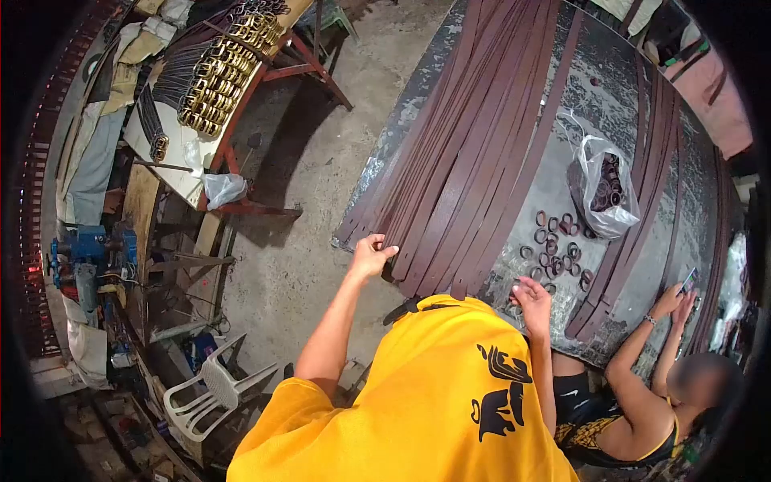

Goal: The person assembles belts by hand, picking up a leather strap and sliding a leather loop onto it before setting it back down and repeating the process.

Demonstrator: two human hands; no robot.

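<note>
Brown straps [474, 153] lie side by side along the desk [598, 100], their near ends by its edge in front of you. Your left hand [372, 257] is at those ends, thumb and fingers bent, though you cannot tell whether they grip one. Your right hand [533, 305] has its fingers loosely curled and open, near the small dark rings [552, 247] beside a clear plastic bag [625, 223]

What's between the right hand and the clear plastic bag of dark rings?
Loose dark brown rings, scattered on the worn grey tabletop between the right hand and the bag; head view.
</note>
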